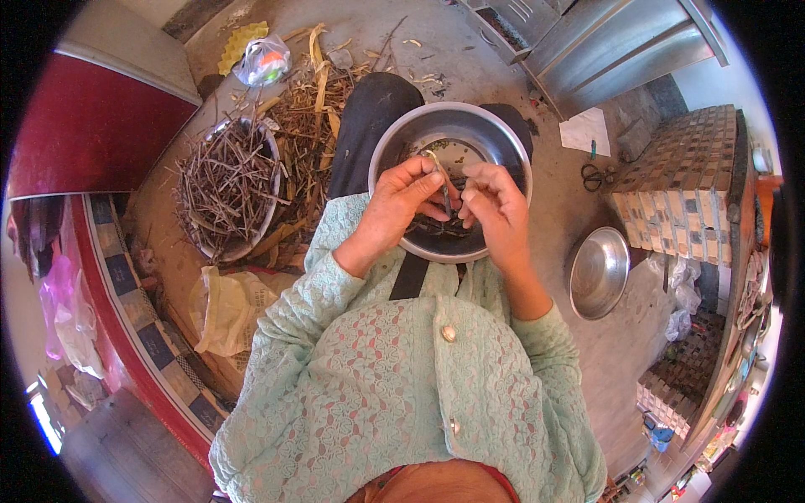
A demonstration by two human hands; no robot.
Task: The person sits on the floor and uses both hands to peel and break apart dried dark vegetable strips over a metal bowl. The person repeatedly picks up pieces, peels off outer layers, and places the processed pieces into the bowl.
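- Well to the left, pink and white plastic bags (pixel 63 310) hang near a dark red panel (pixel 101 126).
- Next, on the floor, stands a basin (pixel 273 151) heaped with dry twigs (pixel 225 191); a crumpled pale yellow sack (pixel 225 310) lies near it, closer to the person.
- Farther off, a filled plastic bag (pixel 262 63) lies on the floor, and a loose heap of dry stalks (pixel 309 121) spreads between the twigs and the person's left knee.
- Over the steel basin (pixel 503 142) on the person's lap, the left hand (pixel 394 197) pinches a slim dry pod (pixel 432 157) between thumb and forefinger, its pale end pointing up and away from the person.
- Under the hands, dark pods (pixel 440 241) lie on the near side of the steel basin, and small greenish seeds (pixel 457 152) on the far side.
- Just beside the pod, the right hand (pixel 499 205) has its fingers bent inward; whether they grip anything cannot be told.
- Farther right, a sheet of white paper (pixel 583 134), dark scissors (pixel 595 176) and a shallow metal bowl (pixel 599 275) lie on the floor near a brick-patterned structure (pixel 671 189).
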